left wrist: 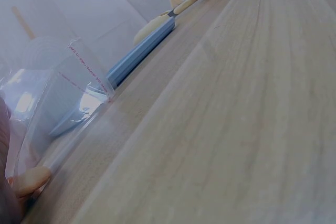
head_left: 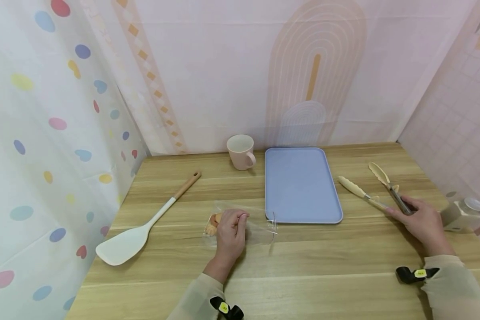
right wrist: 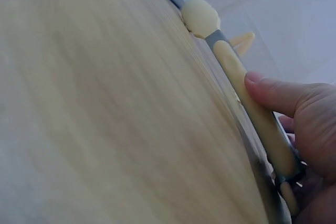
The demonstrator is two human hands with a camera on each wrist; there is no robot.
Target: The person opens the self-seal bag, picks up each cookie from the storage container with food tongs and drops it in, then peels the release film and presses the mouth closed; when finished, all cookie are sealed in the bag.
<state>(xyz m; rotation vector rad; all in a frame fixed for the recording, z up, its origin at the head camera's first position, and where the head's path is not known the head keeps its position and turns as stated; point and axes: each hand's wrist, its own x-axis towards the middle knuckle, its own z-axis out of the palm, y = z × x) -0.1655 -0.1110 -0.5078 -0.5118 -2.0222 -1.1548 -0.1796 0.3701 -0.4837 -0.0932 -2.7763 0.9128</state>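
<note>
My left hand (head_left: 231,233) pinches a clear plastic bag (head_left: 258,226) above the wooden table. Inside the bag's left end are small brown, bread-like pieces (head_left: 212,224), partly covered by the hand. A strip of red print runs along the bag's other end in the left wrist view. On the right, my right hand (head_left: 422,220) holds a pair of cream-and-grey tongs (head_left: 356,187) near the handle end. The tongs' arms are spread, their scalloped tips pointing away from me. In the right wrist view the thumb (right wrist: 273,90) presses along one tong arm.
A blue rectangular tray (head_left: 302,186) lies between the hands, towards the back. Behind the bag stands a pink mug (head_left: 241,153). A white spatula (head_left: 124,244) with a wooden handle end lies at left. A lidded jar (head_left: 462,215) stands beside the right hand, near the table's right edge.
</note>
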